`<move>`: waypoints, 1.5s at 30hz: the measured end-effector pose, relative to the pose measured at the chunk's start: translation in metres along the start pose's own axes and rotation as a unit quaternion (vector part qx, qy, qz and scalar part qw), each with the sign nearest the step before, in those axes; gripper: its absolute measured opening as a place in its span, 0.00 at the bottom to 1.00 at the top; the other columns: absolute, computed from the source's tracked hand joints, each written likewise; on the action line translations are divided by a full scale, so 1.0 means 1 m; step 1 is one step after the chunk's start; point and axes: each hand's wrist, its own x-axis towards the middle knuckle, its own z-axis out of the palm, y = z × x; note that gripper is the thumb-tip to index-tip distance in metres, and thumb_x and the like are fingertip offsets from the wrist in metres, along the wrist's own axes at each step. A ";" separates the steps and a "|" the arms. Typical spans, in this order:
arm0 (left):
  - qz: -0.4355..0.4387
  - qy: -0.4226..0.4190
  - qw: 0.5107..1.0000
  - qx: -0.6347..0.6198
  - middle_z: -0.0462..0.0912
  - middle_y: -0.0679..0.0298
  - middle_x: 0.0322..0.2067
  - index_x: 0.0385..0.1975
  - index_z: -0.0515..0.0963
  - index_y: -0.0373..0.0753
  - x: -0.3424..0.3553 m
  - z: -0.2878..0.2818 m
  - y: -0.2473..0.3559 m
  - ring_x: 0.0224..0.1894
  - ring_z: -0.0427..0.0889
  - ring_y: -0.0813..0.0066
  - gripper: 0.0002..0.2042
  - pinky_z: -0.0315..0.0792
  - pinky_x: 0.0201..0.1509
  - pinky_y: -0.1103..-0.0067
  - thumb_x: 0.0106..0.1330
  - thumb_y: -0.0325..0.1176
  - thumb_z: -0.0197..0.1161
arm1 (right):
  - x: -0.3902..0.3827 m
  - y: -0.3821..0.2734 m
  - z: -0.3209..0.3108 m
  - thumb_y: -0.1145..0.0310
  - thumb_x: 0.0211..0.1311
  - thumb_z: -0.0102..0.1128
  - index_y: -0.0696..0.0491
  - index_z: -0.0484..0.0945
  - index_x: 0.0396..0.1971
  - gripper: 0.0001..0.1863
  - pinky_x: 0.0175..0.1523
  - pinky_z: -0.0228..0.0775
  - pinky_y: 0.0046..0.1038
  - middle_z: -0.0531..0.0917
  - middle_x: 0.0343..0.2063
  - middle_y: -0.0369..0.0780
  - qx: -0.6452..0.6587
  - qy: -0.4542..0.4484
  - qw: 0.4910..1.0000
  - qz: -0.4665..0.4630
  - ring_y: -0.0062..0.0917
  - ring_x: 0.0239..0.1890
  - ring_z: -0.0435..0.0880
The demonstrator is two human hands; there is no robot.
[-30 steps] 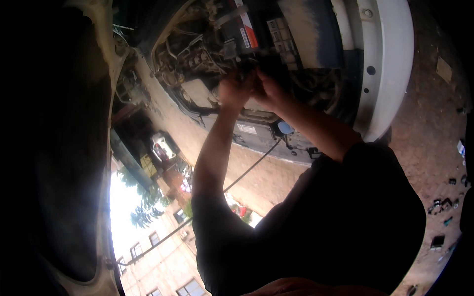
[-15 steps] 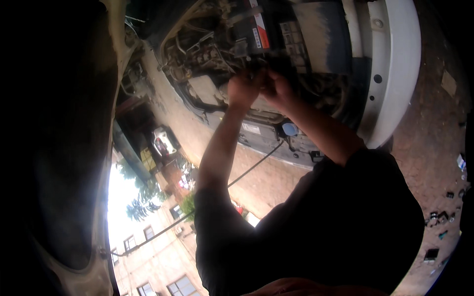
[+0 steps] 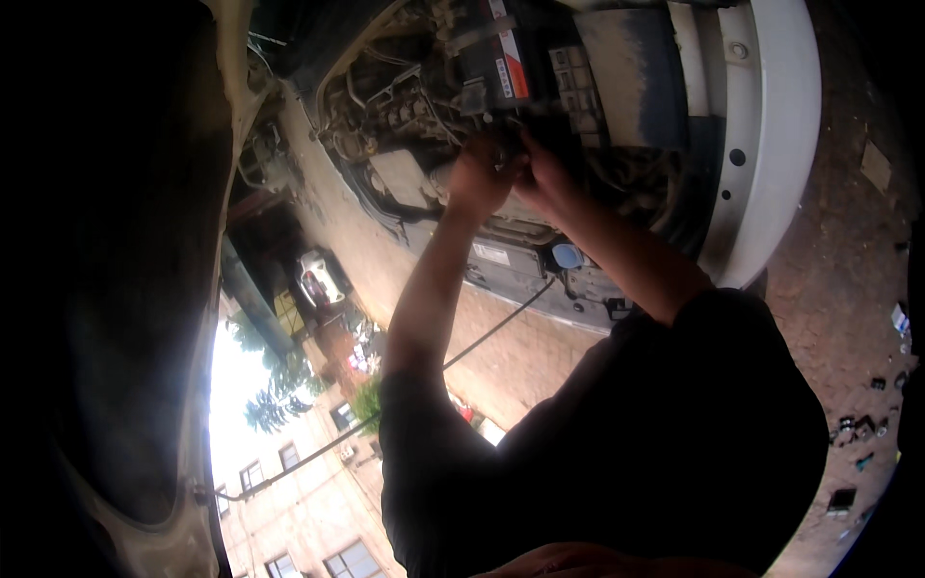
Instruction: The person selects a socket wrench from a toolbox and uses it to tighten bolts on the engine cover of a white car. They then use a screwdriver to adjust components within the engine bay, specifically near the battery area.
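My left hand (image 3: 478, 175) and my right hand (image 3: 541, 178) meet in the engine bay, their fingers closed around something small and dark that I cannot make out. Just beyond them is the dark car battery (image 3: 478, 60) with a red and white label (image 3: 513, 72). A grey plastic cover (image 3: 400, 176) lies left of my left hand, among grimy hoses and engine parts (image 3: 414, 111). A blue cap (image 3: 568, 255) sits below my right hand, near the front of the bay.
The raised hood (image 3: 116, 270) fills the left side, its prop rod (image 3: 501, 318) running diagonally. The white bumper (image 3: 780, 125) curves at right; small parts and tools (image 3: 848, 424) lie on the brick paving beyond. A white vehicle (image 3: 320, 284) and a building (image 3: 308, 511) show behind.
The whole view has shifted slightly right and down from a second ago. My hands stay together at the same spot, with their fingers slightly moved.
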 end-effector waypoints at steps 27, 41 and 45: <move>-0.227 -0.082 0.968 0.066 0.83 0.55 0.24 0.35 0.80 0.32 -0.002 -0.010 0.011 0.24 0.81 0.60 0.19 0.75 0.31 0.69 0.56 0.43 0.74 | -0.027 0.016 0.033 0.57 0.74 0.53 0.46 0.74 0.36 0.10 0.31 0.64 0.21 0.76 0.26 0.29 -0.071 0.048 0.996 -0.012 0.15 0.25 0.73; -0.184 -0.047 0.981 0.036 0.82 0.54 0.22 0.30 0.80 0.32 0.000 -0.012 0.015 0.23 0.82 0.62 0.19 0.76 0.30 0.70 0.57 0.45 0.73 | -0.020 0.010 0.016 0.52 0.73 0.54 0.47 0.76 0.38 0.14 0.34 0.66 0.23 0.79 0.26 0.30 -0.092 0.009 0.996 0.002 0.17 0.28 0.75; -0.099 -0.036 0.994 -0.002 0.83 0.53 0.24 0.31 0.80 0.32 -0.003 -0.010 0.006 0.26 0.84 0.60 0.20 0.77 0.32 0.70 0.57 0.46 0.73 | -0.008 0.007 -0.006 0.55 0.73 0.54 0.47 0.77 0.36 0.12 0.34 0.65 0.23 0.79 0.26 0.31 -0.080 -0.038 0.996 0.010 0.18 0.28 0.75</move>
